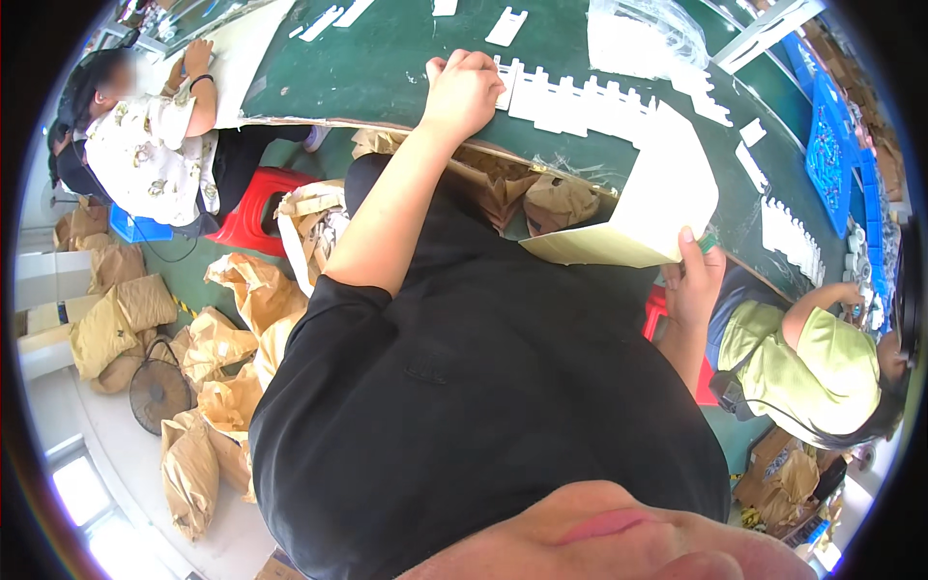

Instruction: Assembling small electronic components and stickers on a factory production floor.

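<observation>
My left hand (464, 95) rests over the green table with its fingers curled in, closed on the end of a row of notched white plastic pieces (565, 104). The row runs rightward along the near table edge. My right hand (694, 282) is lower, at the right, its thumb and fingers closed at the corner of a bent cream sheet (677, 174). That sheet stands over the table's edge and covers the row's right end. Something small and green (710, 242) shows by my right fingertips; its kind is unclear.
More white pieces (793, 240) lie right, near a clear plastic bag (646, 39). A blue tray (827, 145) of small parts stands beyond. Co-workers sit left (145, 155) and right (812, 367). Brown paper bags (227, 348) and a fan (160, 396) crowd the left floor.
</observation>
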`<action>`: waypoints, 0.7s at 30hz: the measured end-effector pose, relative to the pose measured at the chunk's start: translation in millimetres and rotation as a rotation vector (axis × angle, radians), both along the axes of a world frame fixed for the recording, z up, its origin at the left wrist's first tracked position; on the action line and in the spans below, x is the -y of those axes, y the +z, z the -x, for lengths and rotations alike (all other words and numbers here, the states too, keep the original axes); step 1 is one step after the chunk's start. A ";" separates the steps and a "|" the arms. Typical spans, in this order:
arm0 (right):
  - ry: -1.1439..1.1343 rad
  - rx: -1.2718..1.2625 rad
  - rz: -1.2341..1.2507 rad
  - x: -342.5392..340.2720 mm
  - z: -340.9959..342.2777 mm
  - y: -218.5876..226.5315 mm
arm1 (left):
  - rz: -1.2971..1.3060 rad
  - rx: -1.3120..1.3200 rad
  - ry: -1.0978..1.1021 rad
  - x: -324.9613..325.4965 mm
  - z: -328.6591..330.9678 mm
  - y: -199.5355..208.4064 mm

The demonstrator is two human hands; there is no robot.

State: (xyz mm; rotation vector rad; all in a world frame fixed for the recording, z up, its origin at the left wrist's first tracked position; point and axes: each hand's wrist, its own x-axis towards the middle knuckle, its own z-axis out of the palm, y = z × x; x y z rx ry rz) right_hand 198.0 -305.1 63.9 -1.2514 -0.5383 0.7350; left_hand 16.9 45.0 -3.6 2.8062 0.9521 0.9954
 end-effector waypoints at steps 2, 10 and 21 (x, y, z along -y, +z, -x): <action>-0.006 0.005 0.011 -0.8 1.8 0.0 | -0.053 0.029 -0.057 -2.1 1.8 2.4; 0.087 0.766 -0.106 -1.6 17.2 19.3 | 0.836 0.275 -1.065 108.6 26.1 82.7; 0.237 0.609 -0.022 -36.2 27.1 5.5 | 0.676 0.694 -0.374 73.3 80.4 112.1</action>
